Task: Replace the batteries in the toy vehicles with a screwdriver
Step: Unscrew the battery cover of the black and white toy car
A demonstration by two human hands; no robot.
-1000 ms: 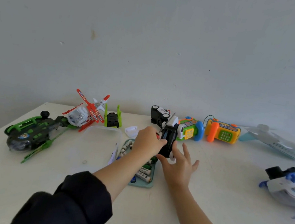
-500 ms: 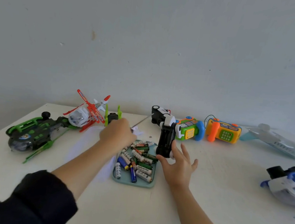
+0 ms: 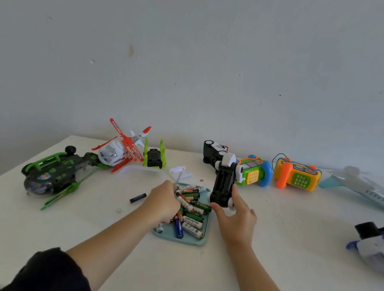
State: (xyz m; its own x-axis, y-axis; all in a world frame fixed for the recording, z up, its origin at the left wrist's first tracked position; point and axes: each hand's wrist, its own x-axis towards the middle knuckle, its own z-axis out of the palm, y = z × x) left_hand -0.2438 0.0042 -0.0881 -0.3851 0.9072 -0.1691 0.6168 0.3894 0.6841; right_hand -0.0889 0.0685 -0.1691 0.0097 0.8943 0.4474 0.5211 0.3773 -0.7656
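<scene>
Half a second earlier the left hand (image 3: 164, 202) was up near the green and black toy (image 3: 154, 158) at the back of the counter (image 3: 291, 270); it has since come back toward the person and now sits over the left edge of the tray (image 3: 201, 241). A loose dark battery (image 3: 138, 198) now shows on the counter left of that hand. The right hand (image 3: 235, 215) and the black toy car (image 3: 223, 185) have stayed where they were.

The shallow pale blue tray holds a heap of batteries (image 3: 193, 211), mostly green and white ones with a blue one near the front. A clear plastic lid or tub (image 3: 138, 171) lies beyond the left hand, blurred.

The left grip is clenched round the screwdriver (image 3: 177, 180), whose thin shaft pokes up and away from the fist; the fingers themselves are hidden behind the back of the hand. The right grip grasps the toy car, thumb on its near left side and fingers along its right, holding it on end with its black underside toward the camera, just right of the tray. The screwdriver tip is near the car but apart from it, to its left.
</scene>
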